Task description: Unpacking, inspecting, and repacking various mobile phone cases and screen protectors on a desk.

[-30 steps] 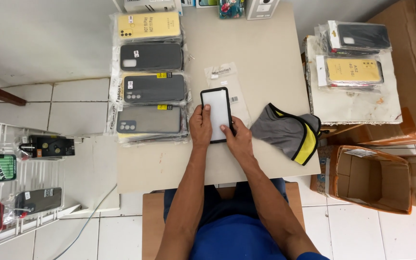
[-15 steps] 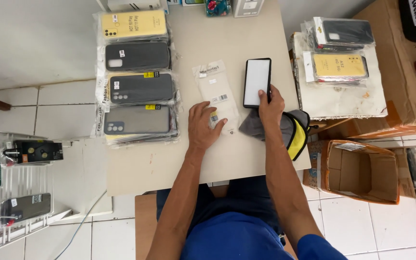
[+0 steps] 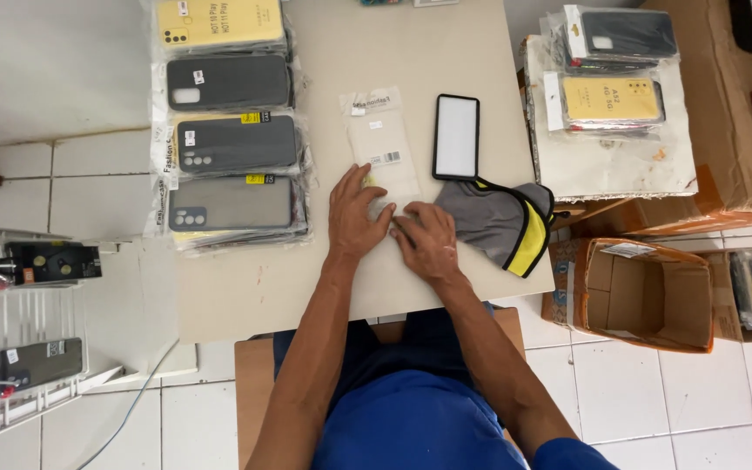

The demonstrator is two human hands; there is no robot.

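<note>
A clear flat plastic sleeve (image 3: 381,148) lies on the beige table (image 3: 254,287). My left hand (image 3: 354,216) rests palm down on the sleeve's near end, fingers spread. My right hand (image 3: 428,239) lies beside it, fingers bent, touching the sleeve's near corner. A black-framed phone case with a white inside (image 3: 456,137) lies flat on the table just right of the sleeve, free of both hands. A grey and yellow pouch (image 3: 502,222) sits right of my right hand.
Stacks of bagged phone cases, yellow (image 3: 219,22) and grey (image 3: 232,144), line the table's left side. More bagged cases (image 3: 611,96) lie on a box at the right. An open cardboard box (image 3: 646,292) stands on the floor. A wire rack (image 3: 19,374) is at left.
My right hand carried the black-framed case from the sleeve to the right, set it down flat, and came back beside my left hand at the sleeve's near end.
</note>
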